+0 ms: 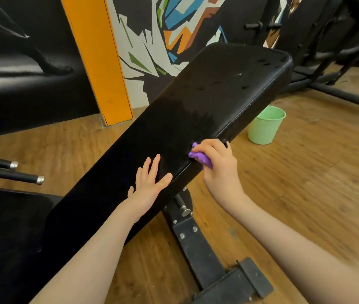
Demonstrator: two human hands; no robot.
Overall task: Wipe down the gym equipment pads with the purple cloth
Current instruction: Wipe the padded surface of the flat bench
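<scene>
A long black padded backrest (207, 93) of an incline bench runs from lower left up to upper right. My right hand (220, 165) grips a bunched purple cloth (200, 157) and holds it against the pad's right side edge, about midway along. My left hand (150, 187) lies flat on the pad's top surface with fingers straight, just left of the cloth. The pad's middle looks darker and wet, with a jagged border toward the upper end. A black seat pad (7, 218) sits at the lower left.
A light green bucket (265, 126) stands on the wooden floor to the right of the bench. The bench's black metal frame (198, 244) runs below the pad. Two black handles (9, 170) poke in from the left. An orange pillar (99, 60) and a painted wall stand behind.
</scene>
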